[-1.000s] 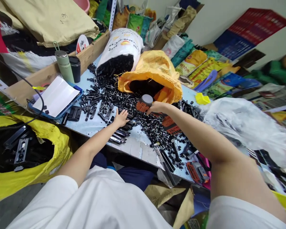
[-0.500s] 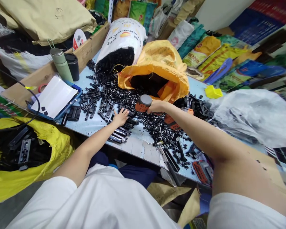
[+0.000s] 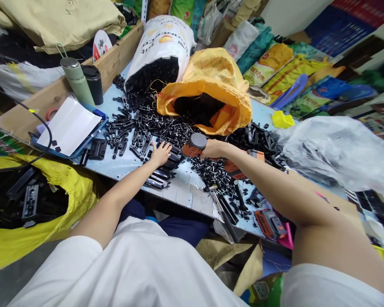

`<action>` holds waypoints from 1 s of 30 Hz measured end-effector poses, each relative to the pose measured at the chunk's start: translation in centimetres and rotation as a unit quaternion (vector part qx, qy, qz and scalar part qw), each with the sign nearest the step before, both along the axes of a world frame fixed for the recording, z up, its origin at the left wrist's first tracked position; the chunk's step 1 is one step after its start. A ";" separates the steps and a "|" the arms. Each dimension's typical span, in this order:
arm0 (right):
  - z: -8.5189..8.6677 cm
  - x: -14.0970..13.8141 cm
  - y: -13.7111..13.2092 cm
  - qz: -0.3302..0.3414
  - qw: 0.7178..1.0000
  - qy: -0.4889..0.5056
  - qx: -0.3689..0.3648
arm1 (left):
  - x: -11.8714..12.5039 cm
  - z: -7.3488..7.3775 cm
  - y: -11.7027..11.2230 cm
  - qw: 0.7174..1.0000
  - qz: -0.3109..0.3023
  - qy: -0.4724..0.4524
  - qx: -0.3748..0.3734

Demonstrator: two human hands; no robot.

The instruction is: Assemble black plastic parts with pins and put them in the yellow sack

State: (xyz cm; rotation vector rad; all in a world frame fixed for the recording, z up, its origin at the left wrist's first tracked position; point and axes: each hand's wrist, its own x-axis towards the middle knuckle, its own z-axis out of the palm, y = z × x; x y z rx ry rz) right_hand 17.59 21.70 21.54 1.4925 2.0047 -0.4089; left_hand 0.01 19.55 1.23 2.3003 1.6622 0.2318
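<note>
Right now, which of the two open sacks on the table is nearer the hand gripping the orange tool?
The orange sack, its mouth just behind the right hand gripping the orange tool; the white printed sack lies farther back, leftward.

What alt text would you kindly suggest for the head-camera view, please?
A person's left hand lies flat on a row of black strips while the right hand grips a grey-capped orange tool, on a blue table strewn with small black parts, before an orange sack.
</note>
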 end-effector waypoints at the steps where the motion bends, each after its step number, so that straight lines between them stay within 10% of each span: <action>1: 0.0 -0.1 -0.2 0.010 1.000 -0.011 0.003 | 0.0 0.4 -0.6 1.000 -0.005 0.000 0.013; 9: 0.5 -1.2 -2.5 0.080 0.996 -0.024 0.018 | -0.7 0.1 -7.9 0.997 -0.062 -0.037 -0.027; 30: 0.2 -3.6 -7.5 0.098 0.993 -0.065 -0.004 | -2.5 -0.2 -13.3 0.997 -0.076 0.009 0.032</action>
